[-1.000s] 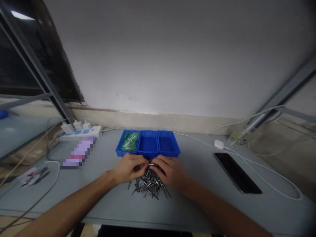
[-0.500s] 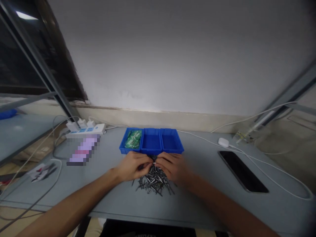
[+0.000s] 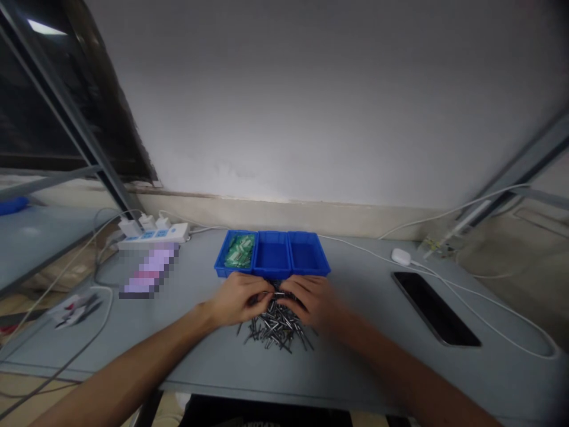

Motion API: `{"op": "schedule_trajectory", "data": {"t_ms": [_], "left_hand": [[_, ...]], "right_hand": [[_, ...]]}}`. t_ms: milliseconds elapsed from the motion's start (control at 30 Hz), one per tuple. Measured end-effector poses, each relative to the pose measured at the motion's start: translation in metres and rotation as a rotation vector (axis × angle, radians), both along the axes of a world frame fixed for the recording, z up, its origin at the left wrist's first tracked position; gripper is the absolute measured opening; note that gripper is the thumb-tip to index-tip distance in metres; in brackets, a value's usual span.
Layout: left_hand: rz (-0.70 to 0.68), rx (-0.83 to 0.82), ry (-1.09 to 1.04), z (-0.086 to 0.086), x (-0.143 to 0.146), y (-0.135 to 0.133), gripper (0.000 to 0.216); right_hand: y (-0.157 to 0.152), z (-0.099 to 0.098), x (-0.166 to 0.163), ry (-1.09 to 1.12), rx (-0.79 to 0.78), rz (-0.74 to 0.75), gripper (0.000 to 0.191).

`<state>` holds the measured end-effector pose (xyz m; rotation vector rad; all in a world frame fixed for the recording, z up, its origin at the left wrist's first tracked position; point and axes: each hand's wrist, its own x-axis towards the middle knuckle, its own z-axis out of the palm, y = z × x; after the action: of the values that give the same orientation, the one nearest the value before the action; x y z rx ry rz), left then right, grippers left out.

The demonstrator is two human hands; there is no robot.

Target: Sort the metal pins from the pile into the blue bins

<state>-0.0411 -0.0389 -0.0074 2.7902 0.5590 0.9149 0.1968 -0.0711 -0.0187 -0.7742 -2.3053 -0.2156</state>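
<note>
A heap of thin dark metal pins (image 3: 278, 326) lies on the grey table in front of me. Over its far side, my left hand (image 3: 242, 298) and my right hand (image 3: 309, 299) face each other with fingers pinched. Between their fingertips runs a small shiny metal pin (image 3: 278, 293), which both hands grip by its ends. Its exact form is too small to make out. Just beyond my hands stand three joined blue bins: the left bin (image 3: 219, 270) holds green-and-white pieces, while the middle bin (image 3: 272, 252) and the right bin (image 3: 307, 252) show bare floors.
At the right lie a black phone (image 3: 435, 308) and a white charger (image 3: 400, 256) with its cable. To the left are a power strip (image 3: 153, 236) with several plugs, a blurred purple item (image 3: 151, 270), crumpled paper (image 3: 71, 311) and loose cables. A wall stands behind the table.
My fingertips have drawn slightly apart, so more of the shiny pin shows between them. The bins and the heap look the same.
</note>
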Motion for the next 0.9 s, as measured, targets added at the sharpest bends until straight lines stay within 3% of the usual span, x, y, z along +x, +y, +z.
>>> {"op": "schedule_trajectory", "data": {"t_ms": [300, 567, 633, 733, 800, 900], "left_hand": [[-0.006, -0.003, -0.002, -0.001, 0.0, 0.001, 0.017], [0.05, -0.013, -0.152, 0.003, 0.0, -0.001, 0.013], [0.064, -0.015, -0.173, 0.003, -0.001, 0.0, 0.013], [0.068, -0.027, -0.161, 0.002, -0.001, 0.002, 0.013], [0.05, -0.041, -0.13, 0.0, -0.002, 0.002, 0.014], [0.012, -0.072, -0.059, -0.003, -0.002, 0.002, 0.015]], "right_hand": [[0.004, 0.0, 0.001, -0.024, 0.057, -0.018, 0.029], [0.013, 0.012, 0.016, 0.088, 0.161, 0.014, 0.012], [0.014, 0.017, 0.022, 0.176, 0.182, -0.035, 0.012], [0.019, 0.021, 0.031, 0.324, 0.195, -0.27, 0.009], [0.022, 0.022, 0.037, 0.341, 0.198, -0.403, 0.019], [0.022, 0.019, 0.04, 0.224, 0.121, -0.304, 0.023]]}}
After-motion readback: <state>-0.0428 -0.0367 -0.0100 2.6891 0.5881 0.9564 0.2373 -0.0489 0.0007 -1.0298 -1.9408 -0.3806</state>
